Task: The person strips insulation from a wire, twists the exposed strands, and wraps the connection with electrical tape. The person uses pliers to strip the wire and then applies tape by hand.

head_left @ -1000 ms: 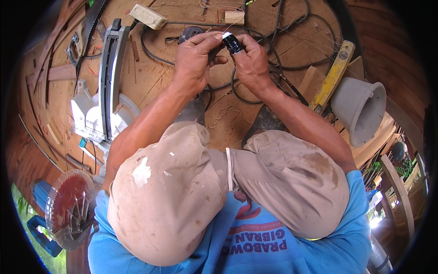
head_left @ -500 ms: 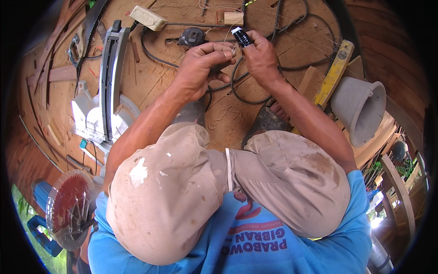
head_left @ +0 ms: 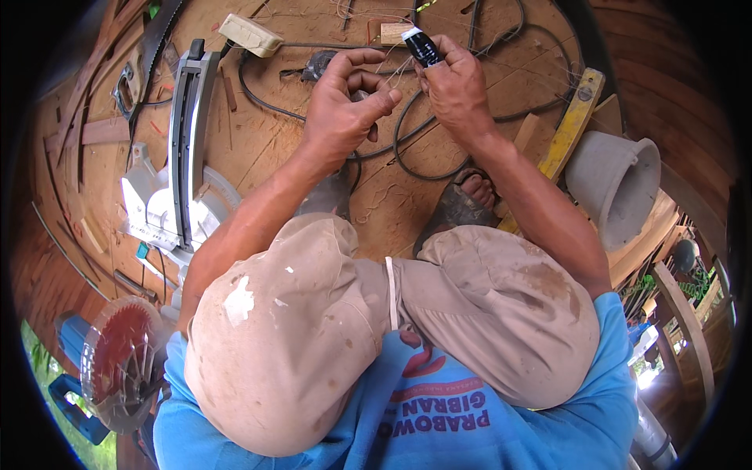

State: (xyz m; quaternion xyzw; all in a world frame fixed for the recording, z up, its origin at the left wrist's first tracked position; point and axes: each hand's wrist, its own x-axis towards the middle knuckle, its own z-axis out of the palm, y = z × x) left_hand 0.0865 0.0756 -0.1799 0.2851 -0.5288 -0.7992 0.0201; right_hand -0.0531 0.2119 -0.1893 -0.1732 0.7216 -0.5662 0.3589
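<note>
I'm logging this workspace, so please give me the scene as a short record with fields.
Left hand: left hand with fingers curled, apart from the right; unclear whether it holds anything
Right hand: right hand grips a black tube, white end pointing away from the person
Near left hand: tape measure, partly hidden
Right side: yellow level beside a gray bucket
Left side: handsaw; red saw blade

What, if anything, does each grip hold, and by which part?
The right grip holds a black tube by the end opposite its white tip. Whether the left grip holds anything cannot be told.
</note>
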